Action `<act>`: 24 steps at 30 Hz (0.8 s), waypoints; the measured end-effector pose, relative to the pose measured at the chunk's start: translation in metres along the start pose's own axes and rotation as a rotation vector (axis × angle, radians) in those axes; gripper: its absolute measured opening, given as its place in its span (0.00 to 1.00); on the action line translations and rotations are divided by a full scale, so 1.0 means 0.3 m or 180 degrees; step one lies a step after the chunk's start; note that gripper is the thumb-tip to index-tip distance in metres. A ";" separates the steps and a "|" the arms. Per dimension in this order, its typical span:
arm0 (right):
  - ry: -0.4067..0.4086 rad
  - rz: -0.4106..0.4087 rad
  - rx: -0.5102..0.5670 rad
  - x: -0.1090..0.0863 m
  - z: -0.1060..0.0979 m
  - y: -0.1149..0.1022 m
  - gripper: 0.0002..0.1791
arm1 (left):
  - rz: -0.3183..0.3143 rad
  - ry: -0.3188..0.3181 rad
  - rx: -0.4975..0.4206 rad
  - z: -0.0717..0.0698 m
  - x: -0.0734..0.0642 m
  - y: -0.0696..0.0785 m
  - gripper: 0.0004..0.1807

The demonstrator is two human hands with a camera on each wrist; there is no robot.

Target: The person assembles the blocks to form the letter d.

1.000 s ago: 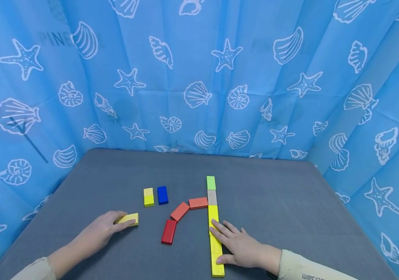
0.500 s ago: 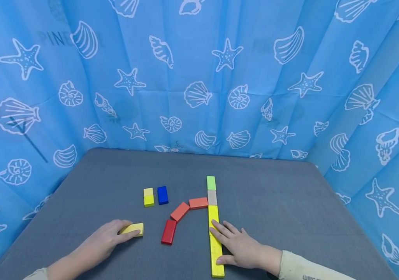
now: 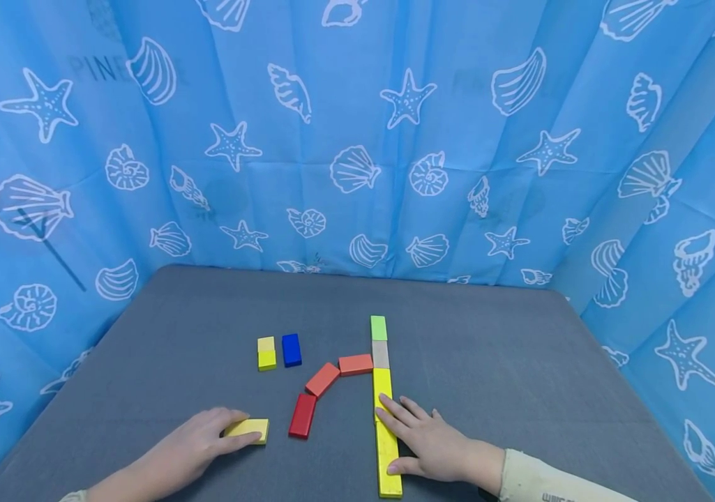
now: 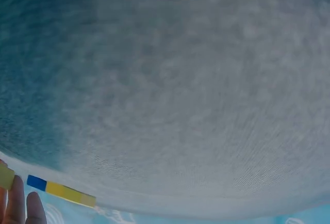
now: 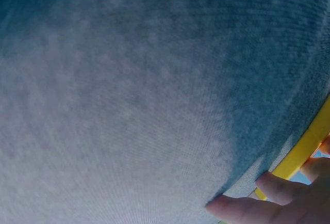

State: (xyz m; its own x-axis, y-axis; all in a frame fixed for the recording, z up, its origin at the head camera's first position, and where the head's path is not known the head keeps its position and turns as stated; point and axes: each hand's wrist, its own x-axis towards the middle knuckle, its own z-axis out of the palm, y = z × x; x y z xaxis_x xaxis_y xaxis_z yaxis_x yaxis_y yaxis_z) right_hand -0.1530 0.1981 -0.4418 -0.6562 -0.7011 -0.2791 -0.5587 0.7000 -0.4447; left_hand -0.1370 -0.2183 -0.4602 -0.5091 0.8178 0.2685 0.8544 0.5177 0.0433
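Note:
My left hand (image 3: 197,445) pinches a pale yellow block (image 3: 249,429) between thumb and fingers, close over the table and left of a red block (image 3: 303,416). The left wrist view catches part of this block (image 4: 6,176) at its lower left edge. Two long yellow blocks lie end to end, the farther one (image 3: 382,381) and the nearer one (image 3: 386,446). Spread fingers of my right hand (image 3: 431,443) rest on both from the right side. Beyond them the line carries on with a grey block (image 3: 380,354) and a light green block (image 3: 379,328).
Two orange-red blocks (image 3: 355,364) curve from the line down to the red block. A blue block (image 3: 291,350) and a two-tone yellow piece (image 3: 266,354) lie farther back on the left. The grey table (image 3: 489,362) ends at a blue shell-patterned curtain (image 3: 357,209).
My left hand has moved toward me and to the right with the pale yellow block in its grip. The right hand stays on the yellow blocks.

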 end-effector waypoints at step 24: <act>-0.0011 0.0043 -0.0025 0.000 -0.004 -0.006 0.45 | 0.0408 -0.0398 -0.0382 -0.006 0.059 0.036 0.30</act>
State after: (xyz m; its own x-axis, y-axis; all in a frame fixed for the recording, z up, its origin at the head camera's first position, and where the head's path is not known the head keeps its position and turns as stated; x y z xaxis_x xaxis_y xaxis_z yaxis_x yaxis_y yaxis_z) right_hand -0.1527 0.1969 -0.4401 -0.6619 -0.6921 -0.2880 -0.5539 0.7104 -0.4342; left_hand -0.1364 -0.1987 -0.4533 -0.3980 0.9037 0.1579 0.9154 0.3800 0.1327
